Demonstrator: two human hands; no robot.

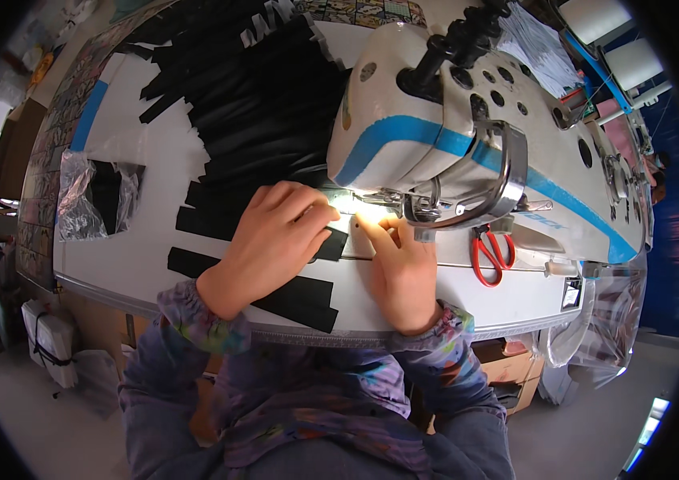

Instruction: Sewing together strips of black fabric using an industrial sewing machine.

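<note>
A white and blue sewing machine (403,96) stands at the right, its lamp lighting the presser foot (387,200). My left hand (275,240) is just left of the foot, fingers bent and closed on a black fabric strip (330,246) that lies partly beneath it. Close in front of the foot is my right hand (403,276), its fingers curled together with the tips in the bright light; what they pinch is hidden. Another pair of overlapping black strips (299,300) lies below my left wrist. Behind my left hand spreads a large pile of black strips (251,104).
Red-handled scissors (490,258) lie on the table right of my right hand. A clear plastic bag (87,196) with something black in it lies at the left. The table's front edge (331,340) runs under my forearms. White thread cones (595,20) stand at the far right.
</note>
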